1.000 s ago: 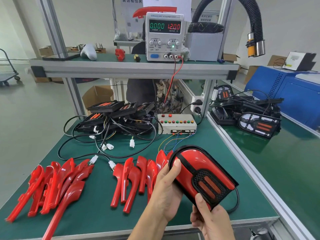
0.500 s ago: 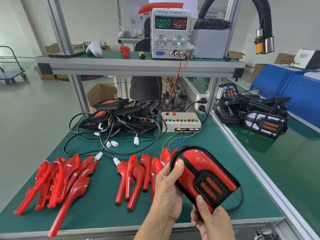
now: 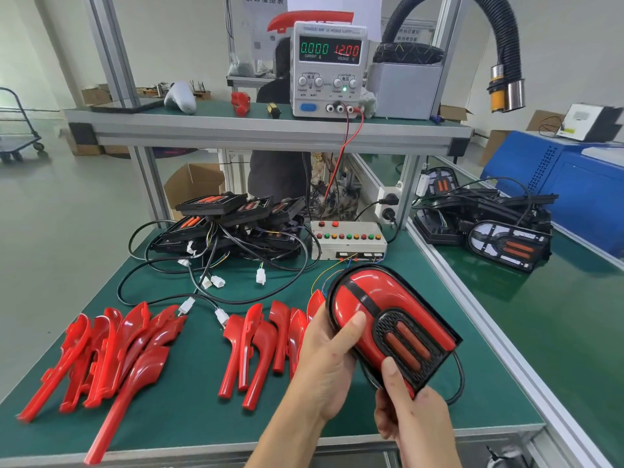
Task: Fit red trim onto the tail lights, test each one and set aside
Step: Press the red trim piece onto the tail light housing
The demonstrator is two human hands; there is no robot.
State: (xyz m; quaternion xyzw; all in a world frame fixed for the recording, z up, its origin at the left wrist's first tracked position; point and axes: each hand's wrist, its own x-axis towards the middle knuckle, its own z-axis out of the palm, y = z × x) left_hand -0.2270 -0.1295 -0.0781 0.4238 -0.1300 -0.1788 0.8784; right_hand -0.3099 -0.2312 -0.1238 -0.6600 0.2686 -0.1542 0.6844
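I hold a black tail light (image 3: 391, 325) with glossy red trim fitted on it, tilted above the green bench. My left hand (image 3: 327, 359) grips its left edge, thumb pressed on the red trim. My right hand (image 3: 412, 410) grips its near lower corner, thumb on the black grille. A black cable loops out from under the light at the right. Two groups of loose red trim pieces lie on the mat, one at the left (image 3: 108, 352) and one (image 3: 263, 339) just left of my left hand.
A pile of untrimmed black tail lights (image 3: 229, 221) with cables and white plugs sits at the bench's back. A button test box (image 3: 347, 239) stands behind the held light, a power supply (image 3: 329, 67) on the shelf above. More tail lights (image 3: 499, 231) lie on the right table.
Both hands keep the same grip on the tail light. The light sits slightly higher and nearer the camera; the view has shifted a little.
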